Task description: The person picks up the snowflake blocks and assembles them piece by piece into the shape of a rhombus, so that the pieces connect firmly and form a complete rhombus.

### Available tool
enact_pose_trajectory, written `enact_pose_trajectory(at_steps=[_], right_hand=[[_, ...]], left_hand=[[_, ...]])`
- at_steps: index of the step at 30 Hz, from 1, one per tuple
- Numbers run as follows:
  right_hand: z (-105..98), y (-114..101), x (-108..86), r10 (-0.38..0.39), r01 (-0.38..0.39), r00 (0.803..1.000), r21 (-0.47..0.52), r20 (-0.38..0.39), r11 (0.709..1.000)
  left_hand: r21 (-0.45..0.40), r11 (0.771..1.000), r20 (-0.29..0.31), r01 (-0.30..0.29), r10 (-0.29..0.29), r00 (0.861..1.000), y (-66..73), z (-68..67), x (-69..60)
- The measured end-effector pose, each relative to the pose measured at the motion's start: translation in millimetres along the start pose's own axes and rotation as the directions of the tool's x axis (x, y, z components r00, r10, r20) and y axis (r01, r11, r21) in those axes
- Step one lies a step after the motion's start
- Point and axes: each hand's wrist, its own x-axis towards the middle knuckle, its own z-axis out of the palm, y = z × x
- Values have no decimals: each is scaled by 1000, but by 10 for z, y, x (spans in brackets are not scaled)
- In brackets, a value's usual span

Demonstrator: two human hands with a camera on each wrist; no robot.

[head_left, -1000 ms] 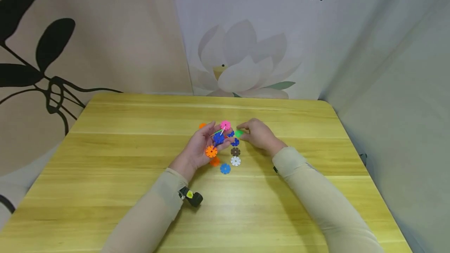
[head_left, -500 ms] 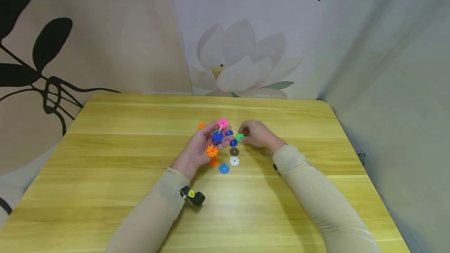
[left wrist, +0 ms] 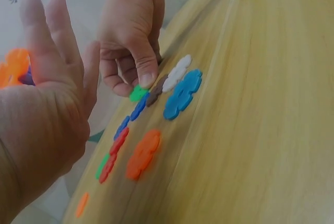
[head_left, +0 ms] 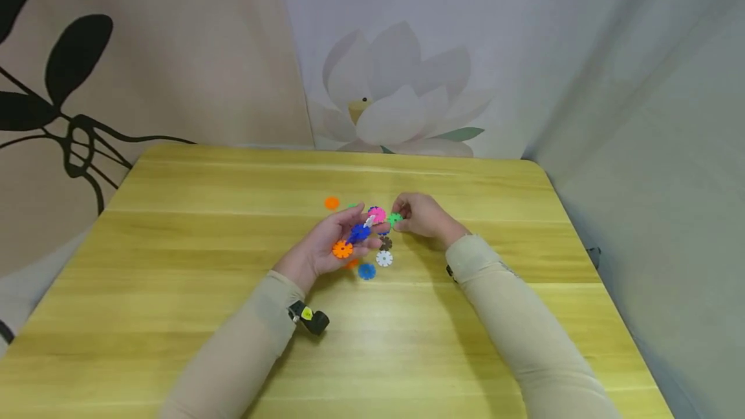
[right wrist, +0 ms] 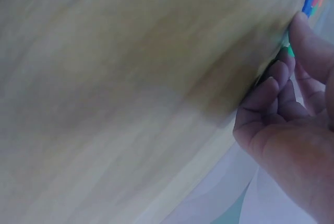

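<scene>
- Right hand (head_left: 427, 215): thumb and bent forefinger pinch the green disc (head_left: 395, 220), with only the disc's thickness between the two tips. The remaining fingers are curled in towards the palm.
- Green disc: sits at the very tips of the right thumb and forefinger, on the left side of that hand. Much of its face shows in the head view. Whether its edge touches the table (head_left: 495, 315) cannot be told.
- Left hand (head_left: 326, 244): palm up above the table, fingers stretched out and thumb apart from them. It carries a group of discs without closing round them.
- Discs in the left hand: an orange disc (head_left: 343, 249) lies nearest the person; a blue disc (head_left: 359, 232) sits beyond it to the right; a white disc (head_left: 369, 220), seen nearly edge-on, follows; a pink disc (head_left: 377, 214) is at the far right, by the fingertips, just left of the green disc. How they join is too small to tell.
- On the table, near side: a light-blue disc (head_left: 367, 271), with a flat white disc (head_left: 384, 258) and a brown disc (head_left: 385, 244) farther off to its right.
- Also on the table: flat blue discs (left wrist: 140, 106), red pieces (left wrist: 119, 141) and a near orange disc (left wrist: 143, 154); at the far left, a far orange disc (head_left: 331, 203).
</scene>
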Motion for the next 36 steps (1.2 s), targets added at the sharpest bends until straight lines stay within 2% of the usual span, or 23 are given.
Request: enact_pose_trajectory(at_steps=[4, 9, 12, 18, 23, 29, 31, 36], right_hand=[[2, -1, 5, 27, -27, 1000, 14, 5, 1000], [-15, 20, 27, 26, -26, 1000, 36, -2, 999], [-14, 55, 5, 34, -31, 999, 74, -31, 997], [-7, 36, -149, 64, -41, 987, 158, -148, 987], [-76, -136, -265, -14, 60, 971, 183, -241, 981], [-138, -303, -310, -179, 217, 934, 92, -308, 972], [-136, -335, -314, -211, 242, 926, 62, -315, 968], [-124, -363, -335, -227, 251, 915, 31, -333, 968]], left_hand=[[36, 997, 22, 61, -62, 998, 37, -6, -44], [98, 993, 38, 71, -75, 996, 107, -47, -75], [108, 992, 34, 72, -76, 997, 133, -81, -76], [113, 992, 26, 64, -67, 997, 154, -123, -70], [136, 989, 1, 64, -65, 998, 172, -103, -58], [173, 982, -2, 75, -76, 997, 169, -50, -36], [173, 982, -11, 77, -76, 997, 168, -44, -32], [160, 985, -53, 72, -64, 997, 164, -23, -20]])
